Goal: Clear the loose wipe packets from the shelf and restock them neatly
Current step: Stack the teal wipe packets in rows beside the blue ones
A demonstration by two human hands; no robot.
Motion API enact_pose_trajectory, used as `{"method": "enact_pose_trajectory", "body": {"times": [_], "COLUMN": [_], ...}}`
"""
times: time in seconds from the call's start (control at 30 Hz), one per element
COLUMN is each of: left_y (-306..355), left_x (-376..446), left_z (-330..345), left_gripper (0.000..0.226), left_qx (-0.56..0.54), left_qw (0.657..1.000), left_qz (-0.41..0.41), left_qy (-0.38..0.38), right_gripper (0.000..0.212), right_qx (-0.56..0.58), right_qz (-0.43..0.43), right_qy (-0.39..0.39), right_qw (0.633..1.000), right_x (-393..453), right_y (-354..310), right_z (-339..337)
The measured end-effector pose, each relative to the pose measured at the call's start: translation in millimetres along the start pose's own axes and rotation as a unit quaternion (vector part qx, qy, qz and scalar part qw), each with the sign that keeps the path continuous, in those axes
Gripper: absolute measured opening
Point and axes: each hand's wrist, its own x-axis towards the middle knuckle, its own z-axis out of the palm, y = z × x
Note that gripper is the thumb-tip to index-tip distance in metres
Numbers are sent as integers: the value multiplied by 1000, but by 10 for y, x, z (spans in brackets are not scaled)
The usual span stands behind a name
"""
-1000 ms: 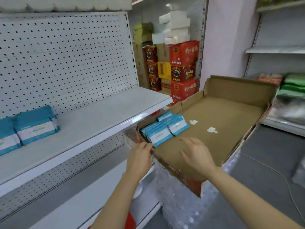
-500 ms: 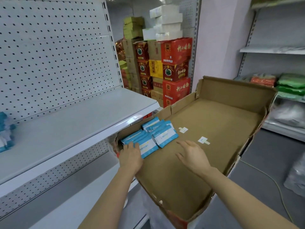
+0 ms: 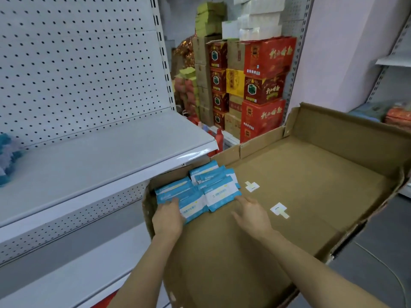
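Shop aisle, white shelf beside shallow cardboard box: left hand resting loose on blue wipe packets heaped in near-left corner, right hand flat, fingertips touching pile's edge, white stickers beyond.

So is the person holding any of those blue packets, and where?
The left hand rests on the near-left packets of the blue wipe packets; whether it grips them cannot be told. The right hand only touches a packet's near corner.

Blurred blue packets (cut off) at left edge.
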Motion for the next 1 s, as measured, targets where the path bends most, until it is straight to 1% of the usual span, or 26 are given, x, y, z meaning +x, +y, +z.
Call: {"method": "enact_pose_trajectory", "body": {"times": [0.07, 0.1, 0.2, 0.3, 0.37, 0.43, 0.47, 0.53, 0.6, 0.63, 0.7, 0.77, 0.83, 0.9, 1.0], "left_y": [-18, -26, -68, -75, -53, -43, -51, -67, -96, -106, -121, -148, -189, -227, -349], "left_x": [-47, -62, -158, -286, -355, -380, -375, -380, -391, -399, -436, -465, -498, -533, -640], "left_z": [-14, -9, -13, -52, -105, -137, -141, -164, -190, -208, -263, -325, -405, -499, -694], "left_gripper": [52, 51, 43, 21, 26, 26, 28, 36, 40, 41, 40, 40, 39, 39, 39], "left_qx": [-97, -154, -304, -377, -393, -399, -402, -408, -423, -440, -502, -574, -615, -634, -647], "left_qw": [995, 986, 947, 917, 908, 904, 902, 897, 887, 878, 841, 790, 756, 739, 726], "left_qz": [-37, -57, -102, -124, -127, -132, -135, -139, -139, -137, -131, -129, -122, -112, -98], "left_qy": [3, 5, 21, 49, 63, 76, 83, 98, 118, 130, 155, 172, 188, 199, 211], "right_gripper": [58, 63, 79, 95, 101, 101, 97, 80, 60, 52, 44, 53, 70, 79, 76], "right_qx": [26, 41, 70, 53, 33, 40, 68, 165, 236, 267, 335, 389, 439, 483, 511], "right_qz": [15, 22, 54, 76, 91, 107, 114, 119, 116, 110, 101, 80, 42, 7, -45], "right_qy": [-3, -1, -5, -33, -49, -48, -43, -27, -14, -10, -15, -17, -26, -39, -37], "right_qw": [1000, 999, 996, 995, 994, 992, 990, 979, 965, 957, 937, 918, 897, 875, 858], "right_x": [142, 238, 490, 699, 799, 870, 885, 908, 889, 877, 819, 749, 682, 606, 475], "right_y": [52, 77, 84, 26, -19, -38, -44, -28, -8, 18, 49, 42, 6, -71, -270], "right_z": [56, 93, 181, 249, 284, 328, 332, 364, 347, 346, 300, 232, 158, 46, -93]}}
